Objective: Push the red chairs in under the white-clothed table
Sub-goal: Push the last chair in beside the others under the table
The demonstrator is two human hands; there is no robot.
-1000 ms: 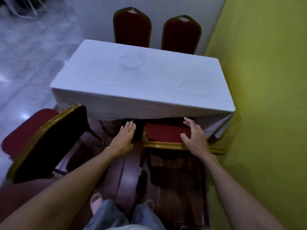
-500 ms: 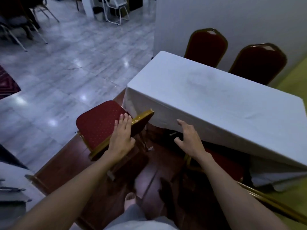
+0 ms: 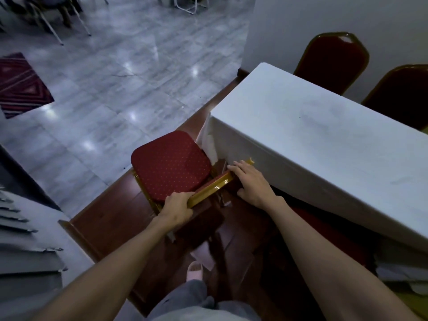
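A red chair [image 3: 170,165] with a dotted seat and a gold frame stands at the near left corner of the white-clothed table [image 3: 319,144], turned away from it. My left hand [image 3: 177,208] grips the left end of its gold backrest top. My right hand [image 3: 253,185] rests on the right end of the same backrest, fingers laid over it beside the hanging cloth. Another red chair [image 3: 324,230] sits pushed under the table's near side, mostly hidden in shadow. Two red chairs [image 3: 333,59] [image 3: 403,93] stand along the far side against the wall.
The table stands on a dark wooden platform [image 3: 108,218] whose edge drops to a grey marble floor [image 3: 111,84] on the left. A patterned rug [image 3: 20,84] lies far left. Metal chair legs [image 3: 51,26] show at the top left. My slippered foot [image 3: 194,269] is below the chair.
The view swung left from the pushed-in chair to the corner chair. Both hands moved onto its backrest, and my left hand has closed on the gold frame.
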